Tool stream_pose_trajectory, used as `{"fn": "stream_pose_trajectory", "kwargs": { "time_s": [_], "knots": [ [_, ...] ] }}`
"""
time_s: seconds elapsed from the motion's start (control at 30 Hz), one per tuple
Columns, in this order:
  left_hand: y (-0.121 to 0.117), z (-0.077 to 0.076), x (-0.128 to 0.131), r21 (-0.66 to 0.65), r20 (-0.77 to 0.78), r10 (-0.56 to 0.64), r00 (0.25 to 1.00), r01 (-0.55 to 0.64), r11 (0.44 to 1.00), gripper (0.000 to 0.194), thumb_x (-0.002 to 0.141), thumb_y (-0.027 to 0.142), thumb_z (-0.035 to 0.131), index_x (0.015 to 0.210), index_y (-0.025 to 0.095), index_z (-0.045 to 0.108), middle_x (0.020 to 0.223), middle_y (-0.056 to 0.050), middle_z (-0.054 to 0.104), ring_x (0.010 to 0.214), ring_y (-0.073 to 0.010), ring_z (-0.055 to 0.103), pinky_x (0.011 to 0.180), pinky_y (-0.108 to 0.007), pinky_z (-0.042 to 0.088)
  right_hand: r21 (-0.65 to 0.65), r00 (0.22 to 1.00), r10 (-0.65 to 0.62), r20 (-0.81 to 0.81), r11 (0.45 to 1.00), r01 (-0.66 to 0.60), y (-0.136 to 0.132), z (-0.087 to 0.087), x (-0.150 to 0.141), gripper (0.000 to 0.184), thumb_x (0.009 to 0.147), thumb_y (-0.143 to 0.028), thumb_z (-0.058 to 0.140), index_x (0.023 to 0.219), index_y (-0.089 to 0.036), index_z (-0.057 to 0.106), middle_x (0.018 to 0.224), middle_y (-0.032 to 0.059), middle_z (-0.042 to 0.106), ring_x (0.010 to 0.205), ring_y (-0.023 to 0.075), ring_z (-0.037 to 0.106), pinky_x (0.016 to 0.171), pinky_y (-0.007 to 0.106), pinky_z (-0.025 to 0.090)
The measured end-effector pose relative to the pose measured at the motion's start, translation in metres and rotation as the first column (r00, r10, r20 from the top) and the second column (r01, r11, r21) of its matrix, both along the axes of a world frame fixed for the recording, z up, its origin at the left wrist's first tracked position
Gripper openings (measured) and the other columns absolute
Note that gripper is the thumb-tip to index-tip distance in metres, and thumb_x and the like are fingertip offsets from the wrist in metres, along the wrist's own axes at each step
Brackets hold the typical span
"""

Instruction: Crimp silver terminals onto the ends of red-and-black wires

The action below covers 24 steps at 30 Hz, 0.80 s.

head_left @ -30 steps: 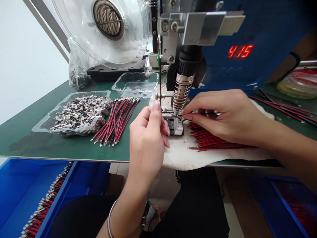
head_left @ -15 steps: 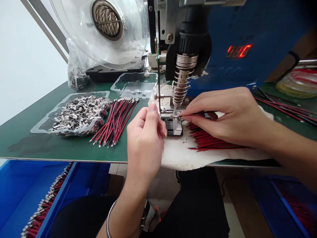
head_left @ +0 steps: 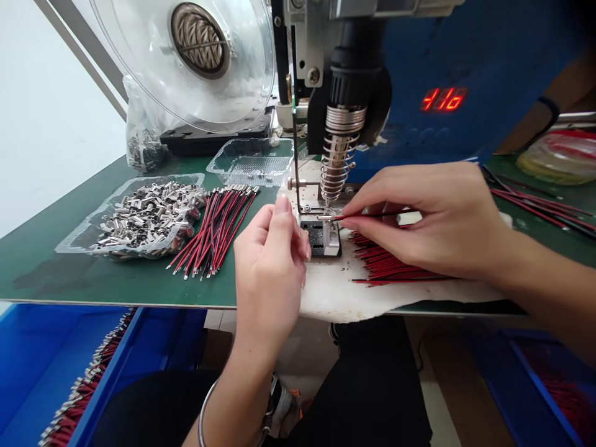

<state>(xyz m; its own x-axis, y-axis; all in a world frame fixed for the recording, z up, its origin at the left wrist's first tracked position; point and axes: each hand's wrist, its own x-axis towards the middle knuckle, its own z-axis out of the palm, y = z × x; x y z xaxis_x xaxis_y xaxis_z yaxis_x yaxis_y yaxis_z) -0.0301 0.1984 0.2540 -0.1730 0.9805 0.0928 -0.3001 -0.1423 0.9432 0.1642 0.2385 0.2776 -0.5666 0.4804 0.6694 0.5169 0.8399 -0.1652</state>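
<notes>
My right hand [head_left: 419, 217] pinches a red-and-black wire [head_left: 372, 215] between thumb and fingertips. At the wire's left end, a small metal connector [head_left: 325, 218] sits at the top of a metal holder [head_left: 331, 239], just beneath the tip of a soldering head [head_left: 336, 164] wrapped in a coil spring. My left hand [head_left: 269, 261] is closed just left of the holder, thumb up and fingers curled; what it holds, if anything, is hidden. Under my right hand, many red and black wires [head_left: 388, 261] lie on a white cloth [head_left: 344, 298].
A clear tray [head_left: 69, 241] of loose metal connectors stands on the green table [head_left: 139, 282], beside a bundle of wires with connectors [head_left: 216, 230]. Behind are another clear tray [head_left: 223, 162] and a reel [head_left: 139, 56]. Blue bins [head_left: 28, 366] sit below the table edge.
The red digits on the blue machine have changed. The whole view has shifted slightly left. Both hands keep nearly the same position, my right hand still pinching the wire at the holder.
</notes>
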Motion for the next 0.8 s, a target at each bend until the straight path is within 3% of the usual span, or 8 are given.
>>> {"fn": "stream_pose_trajectory", "kwargs": {
  "time_s": [0.17, 0.27, 0.37, 0.47, 0.8],
  "knots": [
    [-0.023, 0.004, 0.004, -0.037, -0.197, 0.018, 0.980, -0.026, 0.999, 0.044, 0.112, 0.025, 0.059, 0.068, 0.018, 0.063, 0.067, -0.002, 0.064, 0.048, -0.0091, 0.043, 0.046, -0.023, 0.034, -0.015, 0.999, 0.023, -0.039, 1.000, -0.023, -0.010, 0.007, -0.004, 0.016, 0.101, -0.017, 0.077, 0.087, -0.025, 0.075, 0.080, -0.0008, 0.080, 0.065, 0.0151, 0.071, 0.062, 0.031, 0.056],
    [-0.038, 0.006, 0.010, -0.063, -0.283, -0.106, 0.953, 0.092, 0.994, 0.038, 0.107, 0.019, 0.064, 0.069, 0.019, 0.068, 0.056, 0.001, 0.056, 0.045, -0.0094, 0.039, 0.044, -0.024, 0.030, -0.024, 0.992, 0.075, -0.098, 0.997, -0.078, -0.016, 0.009, -0.005, 0.019, 0.100, -0.016, 0.078, 0.084, -0.024, 0.071, 0.077, -0.0011, 0.078, 0.065, 0.0143, 0.069, 0.062, 0.031, 0.054],
    [-0.045, 0.005, 0.020, -0.121, -0.242, -0.298, 0.923, 0.276, 0.954, 0.036, 0.103, 0.018, 0.068, 0.068, 0.020, 0.061, 0.047, 0.005, 0.043, 0.043, -0.0098, 0.034, 0.043, -0.024, 0.027, -0.046, 0.983, 0.109, -0.148, 0.992, -0.117, -0.020, 0.008, -0.005, 0.023, 0.099, -0.016, 0.078, 0.081, -0.024, 0.066, 0.073, -0.0015, 0.072, 0.063, 0.0130, 0.062, 0.057, 0.031, 0.049],
    [-0.045, 0.002, 0.029, -0.160, -0.163, -0.404, 0.900, 0.380, 0.911, 0.038, 0.104, 0.019, 0.065, 0.068, 0.020, 0.052, 0.048, 0.005, 0.042, 0.042, -0.0090, 0.035, 0.042, -0.024, 0.026, -0.087, 0.980, 0.127, -0.152, 0.986, -0.141, -0.019, 0.005, -0.004, 0.027, 0.100, -0.017, 0.076, 0.079, -0.023, 0.061, 0.070, -0.0024, 0.065, 0.061, 0.0117, 0.057, 0.054, 0.030, 0.044],
    [-0.041, -0.001, 0.030, -0.194, -0.182, -0.412, 0.893, 0.378, 0.905, 0.039, 0.109, 0.028, 0.064, 0.071, 0.019, 0.059, 0.048, 0.005, 0.042, 0.042, -0.0083, 0.033, 0.040, -0.024, 0.017, -0.108, 0.976, 0.160, -0.148, 0.978, -0.177, -0.017, 0.004, -0.004, 0.026, 0.098, -0.014, 0.077, 0.080, -0.023, 0.061, 0.071, -0.0032, 0.066, 0.063, 0.0114, 0.058, 0.055, 0.029, 0.044]
  ]
}}
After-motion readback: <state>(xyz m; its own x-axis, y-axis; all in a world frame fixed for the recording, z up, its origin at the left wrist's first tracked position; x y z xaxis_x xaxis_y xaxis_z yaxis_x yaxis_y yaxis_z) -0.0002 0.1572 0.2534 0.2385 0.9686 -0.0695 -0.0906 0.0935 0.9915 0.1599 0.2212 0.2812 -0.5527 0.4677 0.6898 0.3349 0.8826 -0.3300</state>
